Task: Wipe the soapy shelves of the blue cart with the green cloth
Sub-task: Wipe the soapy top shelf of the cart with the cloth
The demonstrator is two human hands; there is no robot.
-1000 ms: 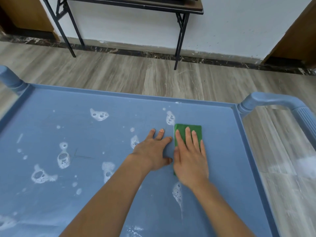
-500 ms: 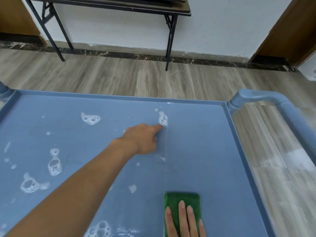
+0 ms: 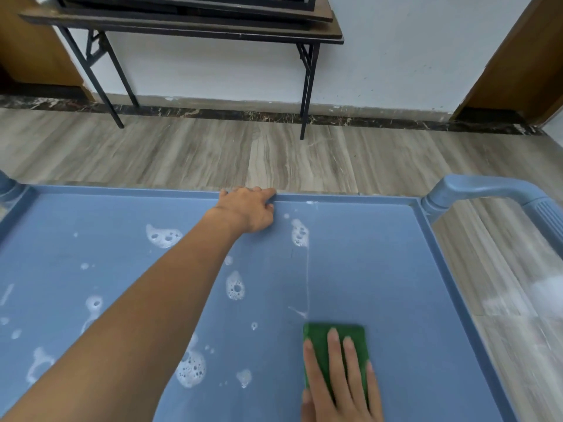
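Observation:
The blue cart's top shelf (image 3: 374, 269) fills the lower part of the view, dotted with white soap foam patches (image 3: 163, 236) on its left and middle. The green cloth (image 3: 323, 339) lies flat near the shelf's front right. My right hand (image 3: 341, 382) presses down on it with flat fingers. My left hand (image 3: 249, 208) reaches across and grips the far rim of the shelf, fingers curled over the edge. A thin foam streak (image 3: 307, 278) runs from the far rim to the cloth. The strip right of it looks wiped.
The cart's blue handle (image 3: 493, 190) curves up at the right far corner, a post (image 3: 7, 182) at the left far corner. Beyond lies wood-look floor, a folding table with black legs (image 3: 306, 86) against a white wall, and brown door frames at both sides.
My right hand dragged the cloth from the shelf's middle toward the near edge. My left hand left the shelf surface, reached forward and took hold of the far rim.

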